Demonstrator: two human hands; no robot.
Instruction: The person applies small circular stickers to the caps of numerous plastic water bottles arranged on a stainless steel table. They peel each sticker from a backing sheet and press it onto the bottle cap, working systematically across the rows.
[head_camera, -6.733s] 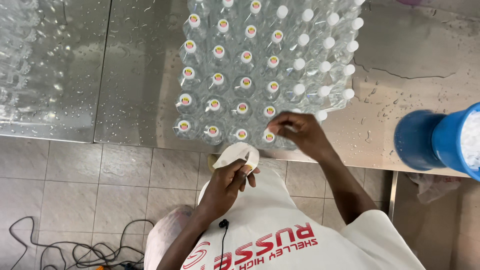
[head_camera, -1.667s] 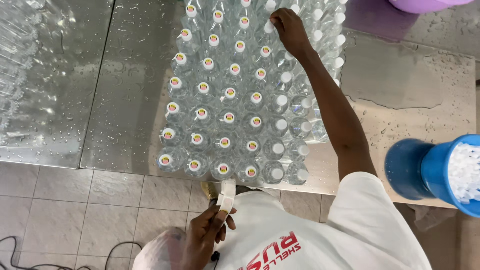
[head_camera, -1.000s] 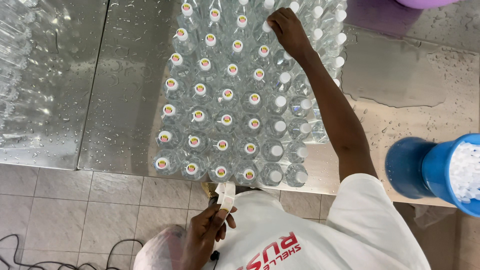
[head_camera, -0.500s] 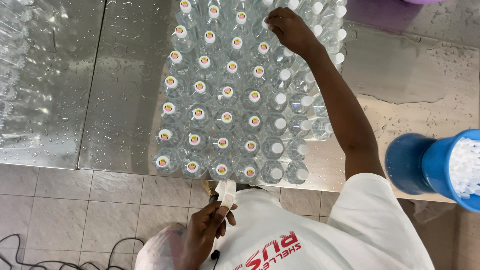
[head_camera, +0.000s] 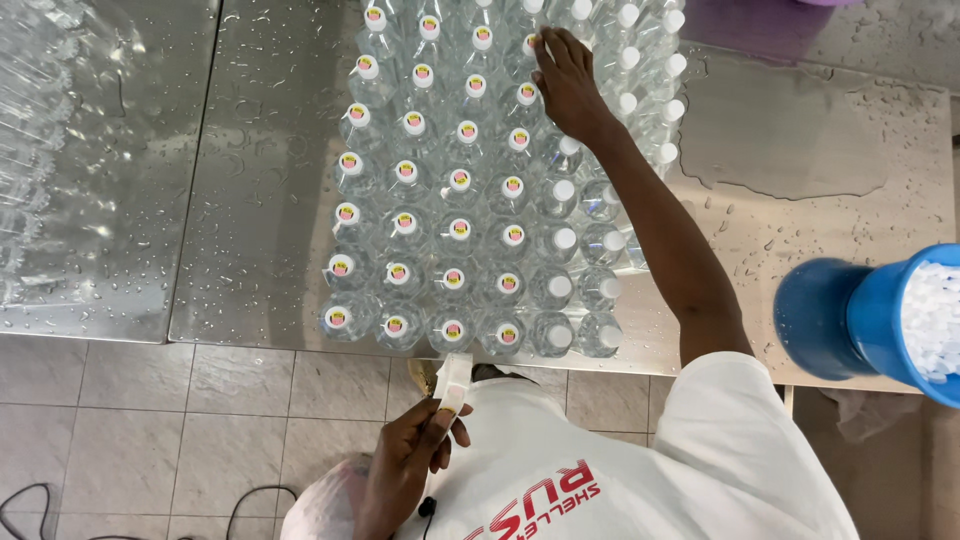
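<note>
The person is leaning over a wet steel table (head_camera: 250, 200) packed with clear plastic bottles (head_camera: 480, 190) standing upright in tight rows. The right hand (head_camera: 565, 85) is reaching far across them, fingers spread and lying on the caps near the far end, gripping nothing. The left hand (head_camera: 410, 465) is hanging low by the table's near edge, fingers closed around a white strip of stickers (head_camera: 452, 385) pointing up toward the front row. A blue bucket (head_camera: 870, 320) of white caps is sitting to the right.
</note>
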